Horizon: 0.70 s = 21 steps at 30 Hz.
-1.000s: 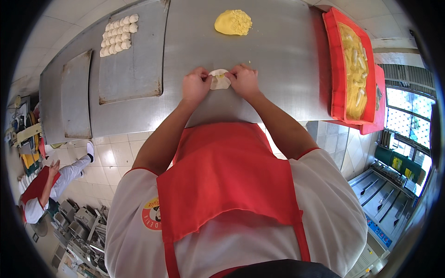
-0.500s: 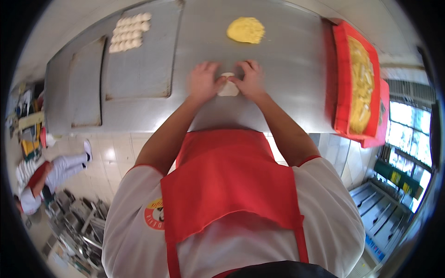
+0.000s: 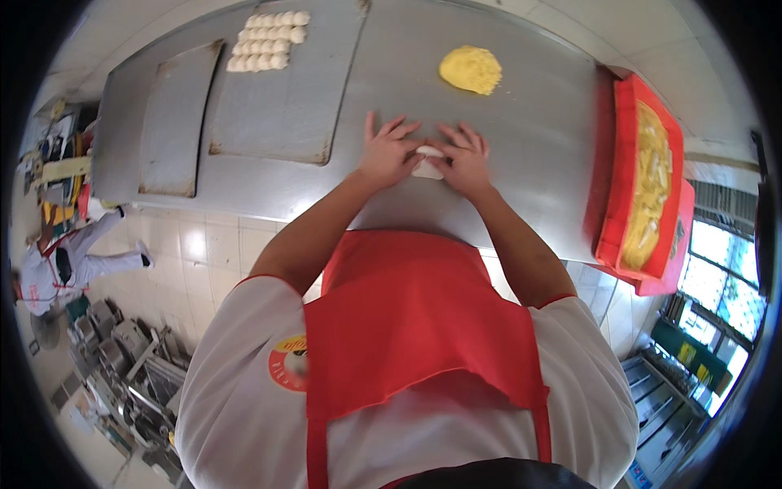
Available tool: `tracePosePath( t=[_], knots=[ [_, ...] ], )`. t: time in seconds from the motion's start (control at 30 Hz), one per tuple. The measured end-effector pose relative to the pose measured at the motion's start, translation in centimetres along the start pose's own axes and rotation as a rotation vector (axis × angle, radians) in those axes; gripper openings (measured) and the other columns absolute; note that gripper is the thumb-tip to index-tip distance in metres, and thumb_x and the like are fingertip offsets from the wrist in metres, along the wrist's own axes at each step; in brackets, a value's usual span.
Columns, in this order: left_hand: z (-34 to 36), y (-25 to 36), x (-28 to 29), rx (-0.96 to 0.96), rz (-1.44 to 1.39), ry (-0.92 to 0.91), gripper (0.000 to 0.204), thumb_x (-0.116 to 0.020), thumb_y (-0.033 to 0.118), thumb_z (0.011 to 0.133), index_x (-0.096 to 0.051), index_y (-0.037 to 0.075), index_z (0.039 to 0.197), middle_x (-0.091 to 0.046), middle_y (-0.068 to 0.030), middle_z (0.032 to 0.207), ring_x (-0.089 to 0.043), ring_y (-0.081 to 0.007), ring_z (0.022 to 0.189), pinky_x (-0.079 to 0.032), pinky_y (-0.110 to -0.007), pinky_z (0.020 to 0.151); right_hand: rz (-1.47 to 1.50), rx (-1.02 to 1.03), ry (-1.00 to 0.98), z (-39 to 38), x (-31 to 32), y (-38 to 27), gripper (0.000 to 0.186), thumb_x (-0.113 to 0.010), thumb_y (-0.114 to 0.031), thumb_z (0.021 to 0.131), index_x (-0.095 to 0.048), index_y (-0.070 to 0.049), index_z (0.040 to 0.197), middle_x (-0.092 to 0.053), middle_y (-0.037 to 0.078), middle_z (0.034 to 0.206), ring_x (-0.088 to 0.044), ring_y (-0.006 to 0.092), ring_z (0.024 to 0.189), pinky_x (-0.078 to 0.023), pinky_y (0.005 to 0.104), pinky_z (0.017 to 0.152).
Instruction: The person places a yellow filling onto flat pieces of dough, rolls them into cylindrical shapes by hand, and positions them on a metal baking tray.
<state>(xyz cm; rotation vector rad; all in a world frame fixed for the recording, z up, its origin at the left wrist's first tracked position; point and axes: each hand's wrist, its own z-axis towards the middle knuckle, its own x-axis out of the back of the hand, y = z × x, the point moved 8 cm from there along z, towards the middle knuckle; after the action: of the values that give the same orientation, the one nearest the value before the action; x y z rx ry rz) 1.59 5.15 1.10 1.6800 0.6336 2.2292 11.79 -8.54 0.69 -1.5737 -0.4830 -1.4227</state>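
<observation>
A small, flat piece of white dough (image 3: 427,169) lies on the metal table in front of me. From its left side my left hand (image 3: 388,156) pinches the upper edge with thumb and forefinger, the other fingers spread. My right hand (image 3: 467,165) grips the opposite side in the same way, its outer fingers raised. Whatever lies under the fingertips is hidden. Beyond my right hand rests a rough yellow mound (image 3: 471,70), apparently dough or filling, with small crumbs beside it.
Rows of pale dough pieces (image 3: 265,46) sit at the far end of a metal tray (image 3: 269,122) on the left. Another tray (image 3: 173,122) lies beyond it. A red crate (image 3: 612,213) with yellow contents stands at the right. A person (image 3: 50,267) is at far left.
The view has shifted, so the table things appear farther right. Both hands stay at the dough, their outer fingers now more spread. The person at left has changed posture.
</observation>
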Motion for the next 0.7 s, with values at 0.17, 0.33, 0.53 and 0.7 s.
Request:
tracePosePath(
  t=[0.17, 0.33, 0.53, 0.7],
  knots=[
    [0.9, -0.3, 0.4, 0.052, -0.017, 0.004, 0.04, -0.081, 0.039, 0.093, -0.078, 0.025, 0.13, -0.064, 0.002, 0.153, -0.05, -0.0257, 0.151, -0.006, -0.076, 0.126, 0.084, 0.028, 0.046, 0.2, 1.2, -0.1, 0.048, -0.081, -0.053, 0.089, -0.078, -0.034, 0.133, -0.051, -0.003, 0.166, -0.038, 0.0326, 0.158, -0.019, 0.0637, 0.127],
    [0.1, 0.0, 0.5, 0.01, 0.081, -0.077, 0.044, -0.081, 0.04, 0.092, -0.077, 0.025, 0.133, -0.063, 0.0026, 0.156, -0.049, -0.0269, 0.152, -0.004, -0.077, 0.126, 0.027, -0.002, -0.164, -0.5, 0.0, 0.5, 0.052, -0.081, -0.057, 0.088, -0.077, -0.037, 0.136, -0.047, -0.003, 0.17, -0.032, 0.0337, 0.162, -0.016, 0.0652, 0.129],
    [0.0, 0.3, 0.7, 0.034, 0.056, 0.045, 0.041, -0.081, 0.045, 0.092, -0.08, 0.026, 0.129, -0.068, 0.0039, 0.15, -0.05, -0.0281, 0.152, -0.003, -0.078, 0.125, 0.007, -0.032, -0.008, -0.2, 1.7, 0.2, 0.055, -0.078, -0.065, 0.088, -0.076, -0.041, 0.138, -0.036, -0.004, 0.177, -0.021, 0.0351, 0.166, -0.01, 0.0668, 0.13],
    [-1.4, 0.5, 0.7, 0.021, 0.067, -0.13, 0.044, -0.081, 0.05, 0.09, -0.08, 0.029, 0.129, -0.069, 0.0053, 0.149, -0.05, -0.0285, 0.152, -0.003, -0.078, 0.125, -0.056, -0.044, -0.227, -0.6, 1.7, 0.2, 0.059, -0.076, -0.069, 0.087, -0.074, -0.043, 0.14, -0.033, -0.005, 0.178, -0.017, 0.0356, 0.167, -0.008, 0.0682, 0.13]
  ],
)
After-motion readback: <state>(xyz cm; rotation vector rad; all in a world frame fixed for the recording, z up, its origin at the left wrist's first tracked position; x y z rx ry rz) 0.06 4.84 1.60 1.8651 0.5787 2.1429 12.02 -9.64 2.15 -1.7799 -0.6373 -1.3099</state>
